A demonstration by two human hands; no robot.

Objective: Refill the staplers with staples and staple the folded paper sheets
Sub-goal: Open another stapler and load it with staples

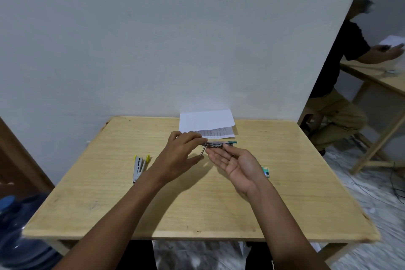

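Two hands meet above a table (109,204), with a teal-tipped stapler (219,144) held in the air between them. The left hand (182,153) comes in knuckles up and pinches the stapler's left end with its fingertips. The right hand (237,163) lies palm up with its fingers nearly straight. Its fingertips touch the stapler's underside as a support, and I cannot tell whether the thumb presses too. A thin metal rod (202,151) hangs down from the pinched end. It is probably the staple pusher swung free, which suggests the stapler is opened for loading.

A small staple box (265,171) lies on the table just right of the right wrist. A yellow stapler (140,166) lies splayed open to the left of the left wrist. Folded paper (206,124) rests beyond both hands, against the wall.

The step in hand looks like refilling this stapler. To do it well, the left pinch should take the full weight before the right hand leaves for the box, or the stapler could be set down first. The channel should stay level and facing up so that a strip slides in legs down without tipping out. The strip is best lifted gently by its sides, since staple strips snap apart easily. The dangling rod should stay clear until the strip is seated, and fingertips should be out of the way when it closes.
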